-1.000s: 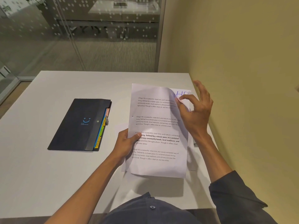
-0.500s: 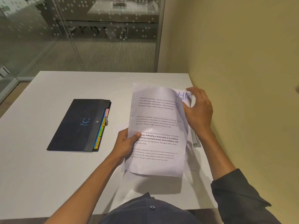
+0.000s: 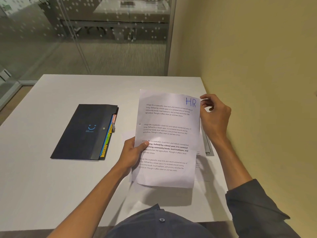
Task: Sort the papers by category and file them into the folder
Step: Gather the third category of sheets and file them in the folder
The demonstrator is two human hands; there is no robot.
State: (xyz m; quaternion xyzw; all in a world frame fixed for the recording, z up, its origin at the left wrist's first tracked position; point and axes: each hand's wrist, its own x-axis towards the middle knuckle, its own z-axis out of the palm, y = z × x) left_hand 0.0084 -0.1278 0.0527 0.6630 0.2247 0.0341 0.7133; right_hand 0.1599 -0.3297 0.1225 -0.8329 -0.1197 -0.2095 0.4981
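A white printed paper sheet marked "HR" in blue (image 3: 169,134) is held above the white desk (image 3: 51,177) near its right edge. The left hand (image 3: 132,154) pinches its left edge, thumb on top; the right hand (image 3: 215,115) pinches its top right corner with curled fingers. A closed black folder with coloured tabs (image 3: 84,133) lies flat towards the left.

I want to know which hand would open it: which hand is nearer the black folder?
Left. The left hand grips the HR sheet by its left edge, just right of the black folder. The right hand is at the sheet's far top corner.
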